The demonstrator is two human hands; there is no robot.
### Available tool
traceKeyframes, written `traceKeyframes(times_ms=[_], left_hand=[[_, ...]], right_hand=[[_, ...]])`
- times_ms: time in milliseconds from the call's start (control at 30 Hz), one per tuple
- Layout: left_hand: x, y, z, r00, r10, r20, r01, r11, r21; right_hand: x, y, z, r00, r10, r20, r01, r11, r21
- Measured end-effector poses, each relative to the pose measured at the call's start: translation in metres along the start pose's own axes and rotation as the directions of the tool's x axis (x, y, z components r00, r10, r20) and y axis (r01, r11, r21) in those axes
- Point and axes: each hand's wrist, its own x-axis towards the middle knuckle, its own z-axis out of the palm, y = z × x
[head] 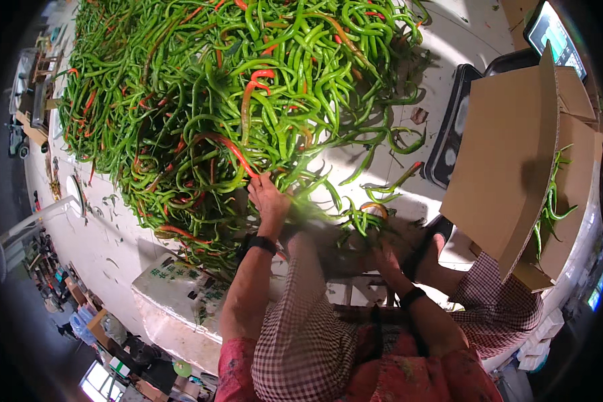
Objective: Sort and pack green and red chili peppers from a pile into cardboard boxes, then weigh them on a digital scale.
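A large heap of long green and red chili peppers (281,90) lies on the pale tiled floor (372,171). At the heap's near edge my left hand (269,198) touches a long red pepper (233,153), its fingertips at the pepper's lower end; whether it grips it cannot be told. My right hand (386,254), in shadow, is low beside a small bunch of green peppers (363,219); its fingers are partly hidden and blurred. A few loose peppers lie between the bunch and the heap. On the right, an open cardboard box (502,151) holds several green peppers (550,211).
Left of my knees stands a white foam box (181,291) bearing writing. A black tray (447,130) lies beside the cardboard box, with a lit screen (558,40) behind it. A white round stand base (74,196) is at the left.
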Motion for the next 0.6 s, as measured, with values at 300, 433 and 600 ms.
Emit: traceKeyframes(times_ms=[300,433,600], left_hand=[[-0.002,-0.014,0.006,0.97,0.239,0.048,-0.242,0.968,0.071],[0.0,0.013,-0.027,0.944,0.275,0.18,-0.256,0.959,-0.122],[-0.005,0.043,-0.097,0.868,0.284,0.407,0.112,0.687,-0.718]], right_hand=[[0.011,-0.145,-0.035,0.985,0.125,0.119,-0.129,0.991,0.025],[0.029,-0.145,-0.056,0.993,0.041,0.112,-0.044,0.999,0.02],[0.039,-0.187,-0.057,0.935,0.354,-0.004,-0.339,0.901,0.271]])
